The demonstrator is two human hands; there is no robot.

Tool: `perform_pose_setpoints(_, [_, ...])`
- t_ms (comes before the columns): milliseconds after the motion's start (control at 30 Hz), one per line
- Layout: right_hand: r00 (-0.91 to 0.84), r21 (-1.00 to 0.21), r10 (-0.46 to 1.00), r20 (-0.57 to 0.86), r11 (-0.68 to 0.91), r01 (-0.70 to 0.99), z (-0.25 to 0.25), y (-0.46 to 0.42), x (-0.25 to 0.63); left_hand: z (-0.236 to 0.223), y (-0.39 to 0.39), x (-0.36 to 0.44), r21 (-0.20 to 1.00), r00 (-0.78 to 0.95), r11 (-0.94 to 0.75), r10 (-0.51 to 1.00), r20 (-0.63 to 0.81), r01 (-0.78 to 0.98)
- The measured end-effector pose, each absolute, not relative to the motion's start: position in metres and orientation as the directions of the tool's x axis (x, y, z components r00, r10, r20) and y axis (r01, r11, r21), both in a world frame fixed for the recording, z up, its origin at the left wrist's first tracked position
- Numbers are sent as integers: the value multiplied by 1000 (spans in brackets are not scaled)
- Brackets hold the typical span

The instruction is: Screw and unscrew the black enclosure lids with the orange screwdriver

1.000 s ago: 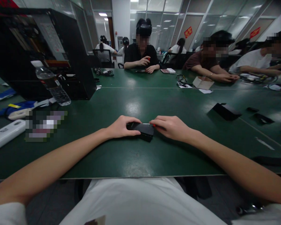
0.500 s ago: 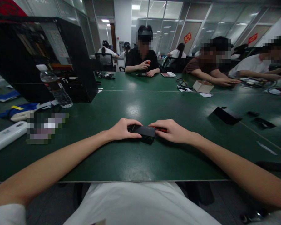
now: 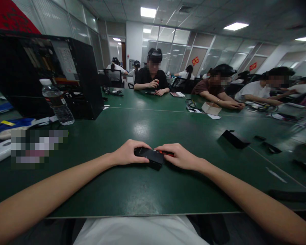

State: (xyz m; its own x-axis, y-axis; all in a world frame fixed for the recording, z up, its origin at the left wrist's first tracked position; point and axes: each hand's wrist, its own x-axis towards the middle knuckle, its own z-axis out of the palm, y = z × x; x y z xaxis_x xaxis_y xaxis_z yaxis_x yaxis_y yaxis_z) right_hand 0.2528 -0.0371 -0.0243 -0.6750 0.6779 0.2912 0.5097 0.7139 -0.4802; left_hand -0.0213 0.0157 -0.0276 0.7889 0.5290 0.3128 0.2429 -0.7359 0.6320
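Near the middle of the green table, a black box-shaped part [image 3: 154, 156] sits tilted between my two hands. My left hand [image 3: 129, 153] is closed around its left end, thumb along the near side and fingers over the far side. In my right hand [image 3: 182, 156] is a slim red-and-black handled tool [image 3: 168, 153], gripped between thumb and fingers at the right end of the part. The tool's working end is hidden by the fingers and the part, so its exact kind cannot be made out.
At the left stand an open black computer case [image 3: 84, 78] and a water bottle [image 3: 57, 102], with a white bar-shaped object [image 3: 0, 152] nearer. A black bracket-like piece [image 3: 234, 139] and smaller dark parts lie right. Farther back are a small box [image 3: 211, 108], cables and seated people.
The camera view has tilted up and turned slightly right, so the scene sits lower and farther left. My hands keep the same grips on the black part and the tool.
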Motion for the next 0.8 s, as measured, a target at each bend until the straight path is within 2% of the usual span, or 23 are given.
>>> perform_pose_setpoints(100, [-684,-524,682,259,694,494,-28,-35,252,-26,13,-21,628,781,-742,529,331,236])
perform_pose_setpoints(200, [-703,-468,670,238,713,522,-25,-34,255,-24,11,-19,677,756,-697,570,322,237])
perform_pose_setpoints(333, [-673,-351,700,239,709,612,-21,-31,266,-28,18,-16,879,640,-441,731,235,181])
perform_pose_setpoints(500, [-572,-314,756,318,654,689,-30,-23,274,-37,33,-11,988,413,-156,901,132,24])
perform_pose_setpoints(633, [-557,-297,777,295,628,719,-33,-24,270,-38,36,-9,992,407,40,913,13,-121])
perform_pose_setpoints(800, [-546,-290,718,432,684,670,-24,-38,255,-38,38,-9,982,378,49,925,25,-184])
